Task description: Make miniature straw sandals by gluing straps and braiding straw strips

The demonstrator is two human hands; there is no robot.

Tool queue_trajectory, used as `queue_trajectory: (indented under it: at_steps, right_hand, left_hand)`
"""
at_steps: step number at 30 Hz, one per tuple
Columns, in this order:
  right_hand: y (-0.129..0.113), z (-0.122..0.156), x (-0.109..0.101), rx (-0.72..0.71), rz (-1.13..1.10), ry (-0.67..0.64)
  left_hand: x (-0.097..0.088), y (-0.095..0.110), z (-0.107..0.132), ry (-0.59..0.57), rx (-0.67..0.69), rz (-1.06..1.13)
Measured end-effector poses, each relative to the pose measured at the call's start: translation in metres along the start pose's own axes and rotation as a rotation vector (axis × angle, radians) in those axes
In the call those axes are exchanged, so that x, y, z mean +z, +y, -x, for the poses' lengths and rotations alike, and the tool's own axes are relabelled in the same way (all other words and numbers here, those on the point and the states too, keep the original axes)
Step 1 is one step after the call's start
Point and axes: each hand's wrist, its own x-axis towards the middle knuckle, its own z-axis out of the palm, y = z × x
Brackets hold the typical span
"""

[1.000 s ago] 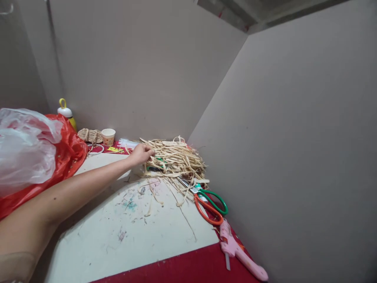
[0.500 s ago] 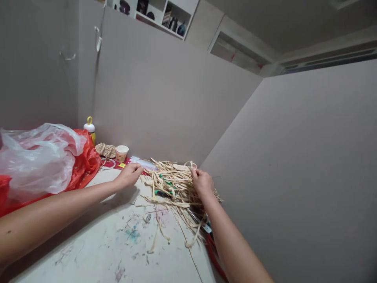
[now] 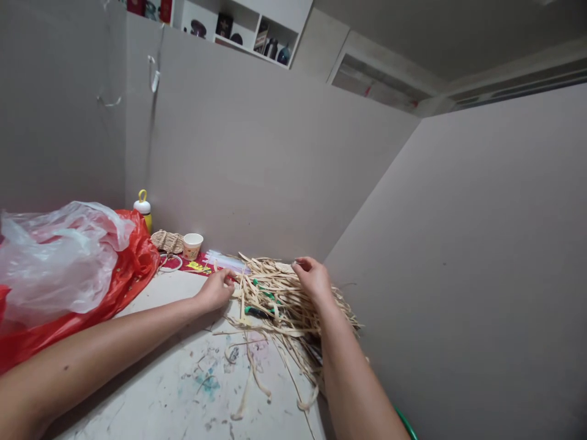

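Note:
A loose heap of pale straw-like strips [image 3: 293, 299] lies across the far right of the table. My left hand [image 3: 216, 291] is at the heap's left edge, its fingers curled; whether anything is between them is hidden. Over the back of the heap, my right hand [image 3: 315, 280] has thumb and fingers pinched together, with a tiny pale bit showing at the tips that is too small to name. A green-and-black handle [image 3: 259, 312] pokes out of the strips between the hands.
At the back left stand a paper cup [image 3: 192, 245], a woven straw piece [image 3: 167, 241] and a yellow-and-white bottle [image 3: 143, 211]. Red and clear plastic bags [image 3: 68, 256] cover the left side. Grey partitions [image 3: 257, 159] close off the back and right of the stained table [image 3: 174, 379].
My left hand has moved right, up to the strips. The small pale loop that showed at my right fingertips is out of sight. The view has shifted slightly.

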Motion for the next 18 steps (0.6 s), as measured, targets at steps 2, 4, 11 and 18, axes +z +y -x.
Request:
queue_trajectory:
  at_steps: [2, 4, 11, 18]
  right_hand:
    - [-0.004, 0.0, 0.001, -0.013, 0.007, -0.023]
    - [-0.004, 0.001, -0.002, -0.012, 0.042, -0.042]
    - [0.01, 0.003, -0.026, 0.048, 0.336, -0.144]
    - [0.009, 0.012, -0.014, -0.038, 0.511, -0.285]
  left_hand:
    - [0.005, 0.001, -0.016, 0.023, -0.018, -0.048]
    - [0.009, 0.003, -0.031, 0.036, -0.049, -0.098]
    - [0.035, 0.003, -0.049, -0.022, -0.106, -0.194]
    - [0.043, 0.012, -0.045, -0.067, -0.028, -0.279]
